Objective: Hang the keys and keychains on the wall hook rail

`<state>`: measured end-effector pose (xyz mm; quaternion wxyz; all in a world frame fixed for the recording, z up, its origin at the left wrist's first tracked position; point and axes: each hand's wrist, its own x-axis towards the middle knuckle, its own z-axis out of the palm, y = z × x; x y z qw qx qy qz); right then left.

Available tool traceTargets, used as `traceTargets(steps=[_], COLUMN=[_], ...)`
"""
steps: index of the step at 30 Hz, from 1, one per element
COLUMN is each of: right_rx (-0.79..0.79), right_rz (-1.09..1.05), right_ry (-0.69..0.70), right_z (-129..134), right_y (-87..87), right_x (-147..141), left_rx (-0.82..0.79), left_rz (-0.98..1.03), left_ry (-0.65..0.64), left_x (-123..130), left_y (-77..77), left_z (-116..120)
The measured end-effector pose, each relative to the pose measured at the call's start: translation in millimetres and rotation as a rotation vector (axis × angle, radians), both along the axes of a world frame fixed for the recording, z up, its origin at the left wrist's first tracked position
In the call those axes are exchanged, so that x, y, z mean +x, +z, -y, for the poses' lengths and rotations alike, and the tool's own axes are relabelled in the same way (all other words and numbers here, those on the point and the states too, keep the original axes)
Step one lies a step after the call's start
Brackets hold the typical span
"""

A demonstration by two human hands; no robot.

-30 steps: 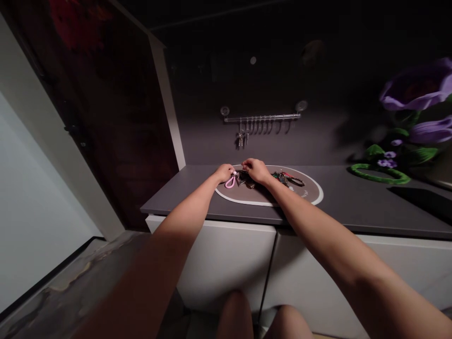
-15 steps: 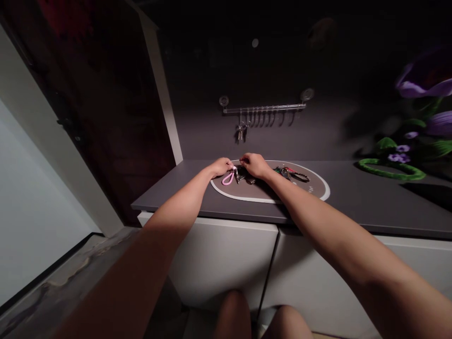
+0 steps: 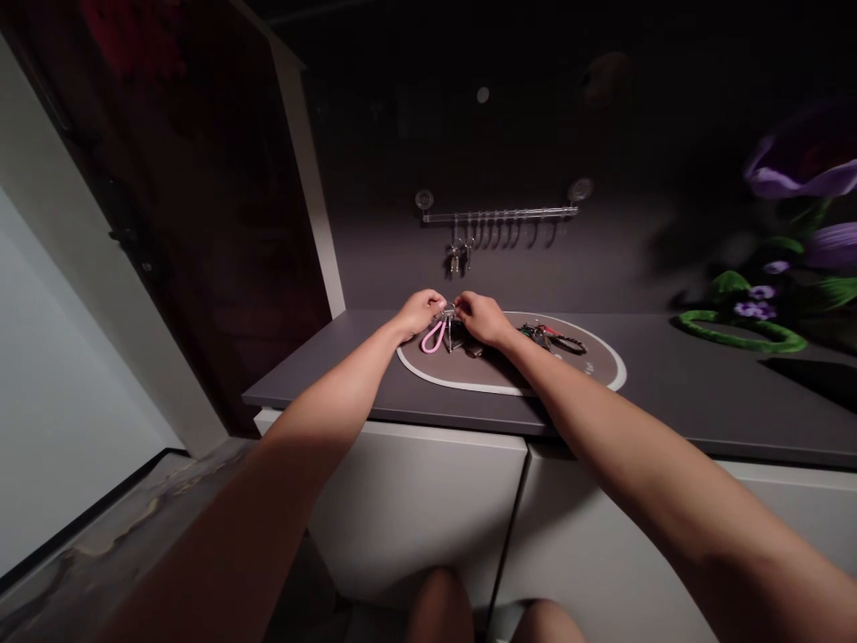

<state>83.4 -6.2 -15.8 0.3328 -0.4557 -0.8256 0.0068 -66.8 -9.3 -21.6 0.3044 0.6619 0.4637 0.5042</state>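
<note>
My left hand (image 3: 421, 313) pinches one side of a metal key ring (image 3: 451, 305), with the pink strap (image 3: 434, 338) looping down below its fingers. On the ring's other side, the fingers of my right hand (image 3: 480, 317) are pressed together at its edge. Keys (image 3: 450, 334) dangle from the ring between both hands, just over the oval brown mat (image 3: 455, 368) with a white rim. Dark items under my right hand are partly hidden by it. Further right on the mat lies a bunch of keys (image 3: 544, 332) with a dark braided strap (image 3: 569, 344).
On the wall behind, a clear rail (image 3: 499, 215) carries several hooks, with small keys (image 3: 455, 259) hanging at its left end. Purple flowers (image 3: 756, 304) and a green ring-shaped base (image 3: 740, 332) stand right. The grey countertop (image 3: 301, 366) ends above white cabinet doors (image 3: 428, 500).
Both hands have risen slightly off the mat, and the key ring now shows stretched between them. The keys hang more upright. The view has shifted a little.
</note>
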Motion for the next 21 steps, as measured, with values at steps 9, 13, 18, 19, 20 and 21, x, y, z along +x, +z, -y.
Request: traceTargets(steps=[9, 13, 18, 19, 20, 21], right_rx=[-0.050, -0.080, -0.112, -0.112, -0.108, -0.103], right_rz=[-0.323, -0.441, -0.540, -0.550, -0.557, -0.561], right_ry=[0.162, 0.225, 0.257, 0.255, 0.254, 0.254], right_z=[0.1, -3.6, -5.3, -5.9, -6.7, -7.5], right_y=[0.8, 2.0, 1.4, 0.9, 0.3, -0.2], right_x=[-1.8, -2.4, -3.3, -3.3, -3.3, -3.3], left_rx=[0.051, 0.078, 0.096, 0.099, 0.104, 0.109], left_rz=[0.201, 0.254, 0.263, 0.262, 0.266, 0.271], left_ry=[-0.026, -0.044, -0.051, -0.052, -0.057, -0.062], left_x=[-1.3, -1.6, -2.1, -2.0, -1.9, -1.8], left_y=[6.3, 8.2, 9.4, 9.4, 9.4, 9.3], left_z=[-0.2, 0.8, 1.3, 1.1, 0.9, 0.7])
